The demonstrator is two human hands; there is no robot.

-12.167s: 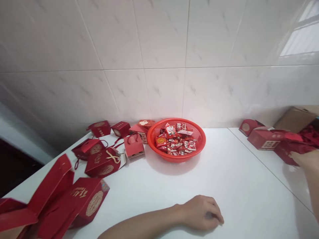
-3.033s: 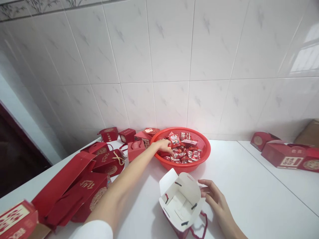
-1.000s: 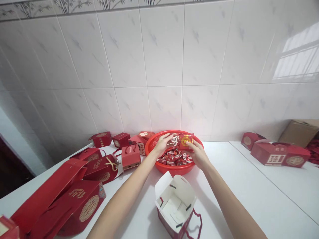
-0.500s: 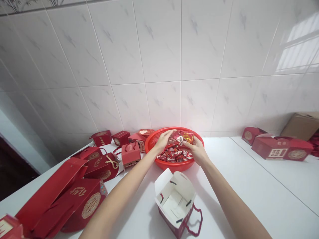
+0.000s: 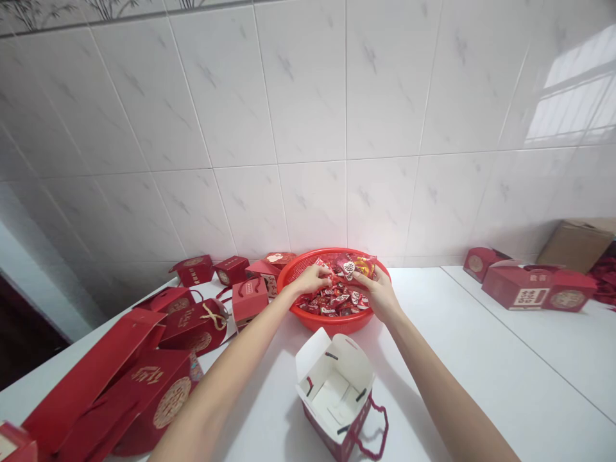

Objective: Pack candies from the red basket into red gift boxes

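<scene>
In the red plastic basket [image 5: 337, 326] lies a heap of small red wrapped candies [image 5: 337, 301]. Over its right side my right hand [image 5: 380, 292] pinches a clear-and-red candy packet [image 5: 356, 264] with a white heart and a gold part. My left hand [image 5: 312, 281] is closed above the left side of the heap, fingers around a small red wrapped candy [image 5: 323, 264], partly hidden. Nearer to me stands an open box [image 5: 332, 391], white inside and red outside, flaps up, its red rope handle [image 5: 382, 430] hanging to the right. No candy shows inside it.
Several red gift boxes [image 5: 197, 324] crowd the left of the white table [image 5: 457, 346]. More red boxes [image 5: 529, 287] stand at the right, near a brown cardboard box [image 5: 575, 247]. A tiled wall [image 5: 312, 205] rises behind the basket.
My left hand has come away from the packet and moved lower over the heap, its fingers now closed. My right hand still holds the packet. The view has shifted slightly.
</scene>
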